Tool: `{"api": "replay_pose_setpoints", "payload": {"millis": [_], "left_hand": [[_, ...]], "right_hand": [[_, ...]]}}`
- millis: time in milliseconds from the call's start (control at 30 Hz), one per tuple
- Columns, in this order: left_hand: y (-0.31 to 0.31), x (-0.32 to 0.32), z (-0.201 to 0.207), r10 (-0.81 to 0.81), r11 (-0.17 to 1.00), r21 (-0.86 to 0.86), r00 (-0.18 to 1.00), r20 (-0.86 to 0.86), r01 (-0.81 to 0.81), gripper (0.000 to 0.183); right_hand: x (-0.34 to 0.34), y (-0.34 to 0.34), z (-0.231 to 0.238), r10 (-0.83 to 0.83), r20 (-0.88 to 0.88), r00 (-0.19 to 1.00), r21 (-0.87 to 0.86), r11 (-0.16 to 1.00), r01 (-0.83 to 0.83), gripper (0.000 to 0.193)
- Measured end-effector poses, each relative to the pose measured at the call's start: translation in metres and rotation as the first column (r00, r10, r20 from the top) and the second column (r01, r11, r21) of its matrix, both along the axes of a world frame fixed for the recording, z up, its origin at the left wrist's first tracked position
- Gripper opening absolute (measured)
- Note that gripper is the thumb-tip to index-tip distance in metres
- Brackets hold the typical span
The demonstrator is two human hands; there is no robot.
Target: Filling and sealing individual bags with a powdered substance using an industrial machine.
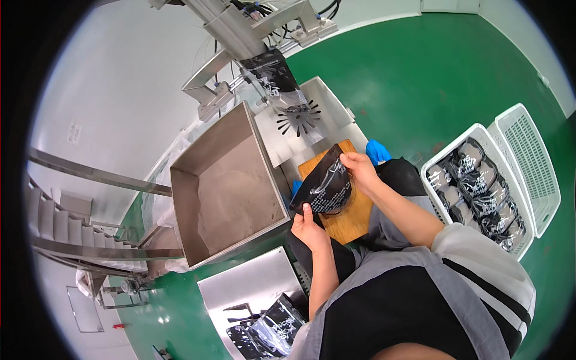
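Note:
A black printed plastic pouch point(331, 180) stretches between my two hands above a wooden board point(354, 222) at my lap. My left hand point(309, 228) pinches its near left corner. At the far right corner, my right hand point(360, 170) grips it with the thumb on top. The pouch bulges toward the board, but its contents are hidden. Ahead of the board, another black pouch point(270, 69) hangs at the steel spout point(231, 30) of a filling machine, over a metal plate with a ring of slots point(298, 119).
On the left is a deep metal bin point(225, 264) of grey-brown powder point(237, 207). A white basket point(480, 129) of filled pouches stands at right, beside another white basket point(531, 171). Flat black pouches point(273, 327) lie on a steel surface point(249, 282) at lower left. Metal stairs point(78, 231) rise far left.

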State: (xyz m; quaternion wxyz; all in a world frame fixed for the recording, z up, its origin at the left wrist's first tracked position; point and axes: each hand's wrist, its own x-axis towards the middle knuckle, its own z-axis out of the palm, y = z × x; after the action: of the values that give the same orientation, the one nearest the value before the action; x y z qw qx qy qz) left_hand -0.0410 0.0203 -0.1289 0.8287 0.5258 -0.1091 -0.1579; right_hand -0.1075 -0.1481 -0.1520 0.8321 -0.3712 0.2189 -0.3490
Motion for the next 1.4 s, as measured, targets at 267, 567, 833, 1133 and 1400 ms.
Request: {"api": "replay_pose_setpoints", "payload": {"millis": [267, 567, 833, 1133, 1400], "left_hand": [[0.005, 0.007, 0.006, -0.108, 0.985, 0.115, 0.978, -0.180, 0.130, 0.007], [-0.020, 0.096, 0.054, -0.432, 0.716, 0.506, 0.875, -0.220, 0.481, 0.017], [-0.137, 0.111, 0.030, -0.799, 0.186, 0.344, 0.346, -0.493, 0.920, 0.017], [-0.140, 0.109, 0.039, -0.832, 0.185, 0.314, 0.319, -0.455, 0.931, 0.010], [-0.058, 0.099, 0.064, -0.783, 0.178, 0.399, 0.375, -0.496, 0.900, 0.014]], "right_hand": [[0.019, -0.002, -0.005, -0.296, -0.270, 0.917, -0.166, 0.952, 0.258, 0.033], [0.015, -0.015, -0.005, -0.408, -0.385, 0.828, -0.439, 0.870, 0.225, 0.044], [0.021, -0.011, 0.008, -0.424, -0.381, 0.822, -0.496, 0.844, 0.206, 0.044], [0.021, -0.040, 0.020, 0.045, -0.322, 0.946, -0.169, 0.980, -0.104, 0.027], [0.020, -0.029, 0.023, -0.159, -0.319, 0.934, -0.215, 0.972, 0.092, 0.024]]}}
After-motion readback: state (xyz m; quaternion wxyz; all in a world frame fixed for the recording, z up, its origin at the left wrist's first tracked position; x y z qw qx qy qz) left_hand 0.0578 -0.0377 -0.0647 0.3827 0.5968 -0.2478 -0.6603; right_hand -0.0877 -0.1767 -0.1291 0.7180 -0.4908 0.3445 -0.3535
